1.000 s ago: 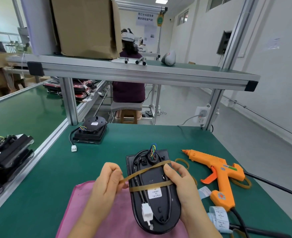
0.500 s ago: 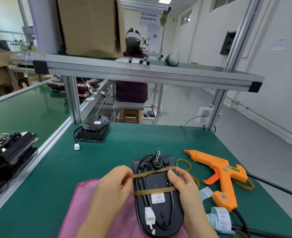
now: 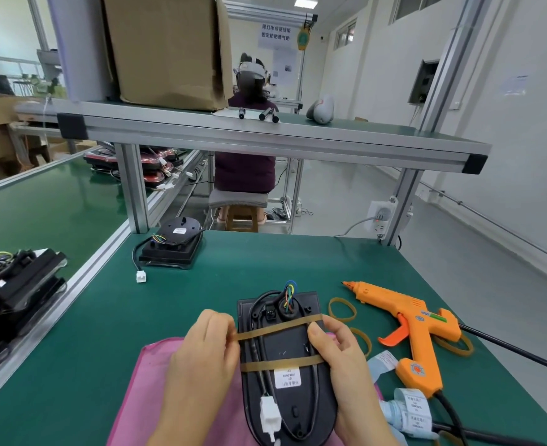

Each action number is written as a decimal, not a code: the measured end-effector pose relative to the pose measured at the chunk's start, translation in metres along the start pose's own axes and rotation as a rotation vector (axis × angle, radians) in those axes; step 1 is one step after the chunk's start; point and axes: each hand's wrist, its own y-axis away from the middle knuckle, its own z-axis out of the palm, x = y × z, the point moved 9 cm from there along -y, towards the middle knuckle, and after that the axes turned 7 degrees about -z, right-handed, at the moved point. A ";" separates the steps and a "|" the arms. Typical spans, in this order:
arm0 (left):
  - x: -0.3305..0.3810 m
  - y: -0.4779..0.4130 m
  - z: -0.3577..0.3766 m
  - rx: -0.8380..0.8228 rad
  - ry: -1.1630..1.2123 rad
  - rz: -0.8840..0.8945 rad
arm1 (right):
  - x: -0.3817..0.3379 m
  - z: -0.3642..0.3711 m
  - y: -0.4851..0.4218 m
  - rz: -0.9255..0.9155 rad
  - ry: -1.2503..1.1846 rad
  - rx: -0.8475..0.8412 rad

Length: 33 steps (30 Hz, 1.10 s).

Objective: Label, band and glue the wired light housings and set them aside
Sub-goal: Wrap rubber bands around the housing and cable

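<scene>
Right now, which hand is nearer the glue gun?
Right. The right hand grips the light housing on the side facing the glue gun; the left hand pinches the rubber band at the opposite edge.

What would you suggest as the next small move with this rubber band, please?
Probably let the left hand ease its pinch off the rubber band so it seats on the left edge of the housing: both strands already cross the cable, and the right hand steadies the other side.

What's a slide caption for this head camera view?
Left hand stretches a rubber band over the wired light housing gripped by the right hand, glue gun alongside.
</scene>
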 end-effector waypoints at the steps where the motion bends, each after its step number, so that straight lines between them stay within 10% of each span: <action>1: -0.005 0.000 0.002 -0.019 -0.024 -0.052 | 0.000 0.001 0.001 -0.007 0.010 0.001; 14: -0.016 -0.001 0.001 -0.116 -0.091 -0.144 | 0.005 0.014 0.010 0.069 -0.055 -0.022; 21: -0.039 -0.006 0.016 -0.436 0.037 -0.216 | 0.000 0.000 0.011 -0.031 0.123 0.049; 30: -0.027 0.027 0.068 -0.746 1.100 -0.601 | -0.023 0.007 0.017 -0.150 0.231 -0.049; 33: -0.016 0.032 0.079 -0.622 1.362 -0.655 | -0.026 0.017 0.022 -0.185 0.236 -0.095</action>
